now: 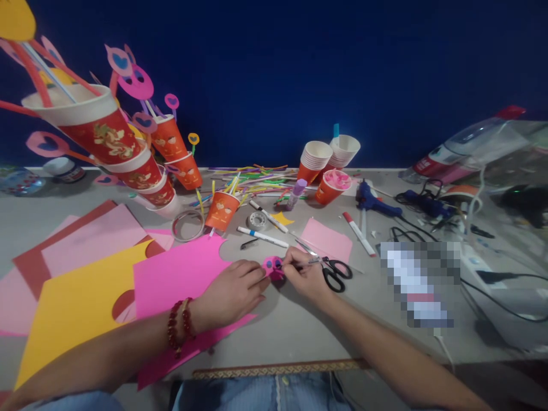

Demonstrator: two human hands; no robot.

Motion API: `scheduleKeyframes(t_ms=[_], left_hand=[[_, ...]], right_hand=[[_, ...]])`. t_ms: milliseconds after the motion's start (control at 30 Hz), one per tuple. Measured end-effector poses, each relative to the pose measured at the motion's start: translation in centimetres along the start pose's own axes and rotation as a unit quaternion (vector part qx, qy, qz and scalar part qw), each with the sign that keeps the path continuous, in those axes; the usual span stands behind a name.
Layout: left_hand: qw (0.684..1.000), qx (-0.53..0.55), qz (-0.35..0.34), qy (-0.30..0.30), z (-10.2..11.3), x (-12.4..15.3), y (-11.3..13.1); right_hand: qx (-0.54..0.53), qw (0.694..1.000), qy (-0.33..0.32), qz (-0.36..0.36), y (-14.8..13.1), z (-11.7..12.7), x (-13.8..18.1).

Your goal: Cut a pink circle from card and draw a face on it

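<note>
My left hand [233,291], with a red bead bracelet at the wrist, rests on the grey table, fingers curled against a small pink paper cut-out [272,266] with a blue centre. My right hand [305,275] is pinched just right of the cut-out, its fingertips on it, perhaps holding something thin that I cannot make out. Black-handled scissors [333,269] lie right beside the right hand. A bright pink sheet [180,274] with a notch cut out lies under my left wrist.
Yellow [81,308], pale pink and red sheets cover the left of the table. Red paper cups with paper flowers [128,160] stand at the back left, with loose straws [257,180], stacked cups [314,157], markers, a blue glue gun [372,200] and cables further right.
</note>
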State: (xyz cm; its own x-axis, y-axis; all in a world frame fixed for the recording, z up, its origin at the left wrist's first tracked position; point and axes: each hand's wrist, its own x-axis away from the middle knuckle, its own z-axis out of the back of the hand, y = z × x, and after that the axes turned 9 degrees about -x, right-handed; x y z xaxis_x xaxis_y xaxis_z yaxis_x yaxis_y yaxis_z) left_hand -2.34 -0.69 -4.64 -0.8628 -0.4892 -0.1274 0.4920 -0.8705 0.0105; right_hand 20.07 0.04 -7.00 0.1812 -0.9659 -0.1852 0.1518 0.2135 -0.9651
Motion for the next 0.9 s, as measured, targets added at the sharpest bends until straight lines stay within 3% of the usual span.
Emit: scheduleKeyframes(t_ms=[100,267,500,700,900], left_hand=[[1.0,-0.003,0.001,0.002,0.1,-0.1,0.0],[1.0,-0.012,0.001,0.022,0.0,0.0,0.1],[1.0,-0.012,0.004,0.02,0.3,0.0,0.3],[0.999,0.0,0.008,0.032,0.4,0.1,0.2],[0.998,0.034,0.027,0.047,-0.2,0.3,0.2]], right_hand=[[-0.016,1.0,0.014,0.001,-0.1,0.0,0.0],[-0.121,0.987,0.105,-0.029,-0.5,0.2,-0.3],[-0.15,0.982,0.098,-0.06,-1.4,0.2,-0.6],[-0.023,0.994,0.106,0.0,-1.3,1.0,-0.3],[0.117,0.975,0.125,0.14,-1.8,4.0,-1.5]])
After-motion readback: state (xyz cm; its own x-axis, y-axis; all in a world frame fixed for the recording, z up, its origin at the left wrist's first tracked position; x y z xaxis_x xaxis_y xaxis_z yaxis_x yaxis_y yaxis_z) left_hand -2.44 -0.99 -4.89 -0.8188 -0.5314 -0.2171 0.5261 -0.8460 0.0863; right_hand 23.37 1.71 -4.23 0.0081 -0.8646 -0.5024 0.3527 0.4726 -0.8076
